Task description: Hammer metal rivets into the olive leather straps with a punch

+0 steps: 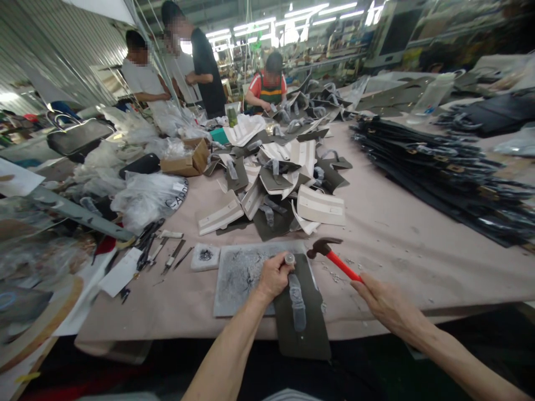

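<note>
My left hand (275, 276) is closed around a short metal punch (290, 258), its round top showing above the fingers. The punch stands over the upper part of a dark olive panel (308, 338), which has a plastic-wrapped handle (297, 303) along it. Part of that panel lies on a worn grey board (237, 278), and its lower end hangs past the table's front edge. To the right, my right hand (378, 298) grips a hammer (340, 264) by its red handle. The hammer's dark head is raised beside the punch, apart from it. The punch's lower tip is hidden.
A pile of olive and white panels (276, 184) lies beyond the board. Black panels (443, 172) are stacked at right. A small white dish (205, 257) of dark bits and several hand tools (173, 256) sit at left. Several people stand or work farther back.
</note>
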{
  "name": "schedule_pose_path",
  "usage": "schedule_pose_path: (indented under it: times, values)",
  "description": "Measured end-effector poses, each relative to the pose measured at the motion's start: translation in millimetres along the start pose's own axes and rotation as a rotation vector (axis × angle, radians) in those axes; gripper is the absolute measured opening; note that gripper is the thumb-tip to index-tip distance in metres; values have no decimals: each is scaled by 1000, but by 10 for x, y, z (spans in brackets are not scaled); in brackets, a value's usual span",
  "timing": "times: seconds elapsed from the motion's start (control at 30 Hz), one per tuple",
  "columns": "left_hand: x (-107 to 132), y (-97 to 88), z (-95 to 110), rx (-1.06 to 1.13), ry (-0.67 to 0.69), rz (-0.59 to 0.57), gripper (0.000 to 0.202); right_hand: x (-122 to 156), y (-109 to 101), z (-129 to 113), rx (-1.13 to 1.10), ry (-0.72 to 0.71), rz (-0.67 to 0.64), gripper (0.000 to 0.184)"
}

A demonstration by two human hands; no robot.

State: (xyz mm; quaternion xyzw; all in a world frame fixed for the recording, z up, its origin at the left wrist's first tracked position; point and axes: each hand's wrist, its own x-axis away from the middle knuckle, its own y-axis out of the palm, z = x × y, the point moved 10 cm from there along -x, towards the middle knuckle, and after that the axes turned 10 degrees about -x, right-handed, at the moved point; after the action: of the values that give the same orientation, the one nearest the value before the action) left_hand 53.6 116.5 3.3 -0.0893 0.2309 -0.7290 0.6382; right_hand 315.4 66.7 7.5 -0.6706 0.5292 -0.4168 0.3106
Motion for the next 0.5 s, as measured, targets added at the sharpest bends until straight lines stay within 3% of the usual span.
schedule_pose_path:
  times: [0.07,0.1,0.2,0.23,0.3,0.37,0.43,0.5]
  values:
    - [0,1,-26,19,-8,9,15,-55,83,165,54,34,64,27]
    - [1,5,-42,30,-13,13,15,-66,69,125,94,-5,149,25]
    - [3,17,-86,52,-25,19,15,59,6,-496,61,-334,419,36]
    - [3,17,-98,63,-27,22,15,112,69,-775,-7,-458,407,44]
    - [-5,-2,-138,106,-51,40,11,173,299,-1293,-154,-639,258,56]
    - [-19,-44,-213,177,-106,83,10,171,542,-1619,-239,-693,125,60]
    - [-23,-141,-322,281,-181,197,17,124,669,-1694,-276,-668,121,51]
    - [16,-280,-455,397,-254,386,28,77,652,-1600,-337,-640,171,40]
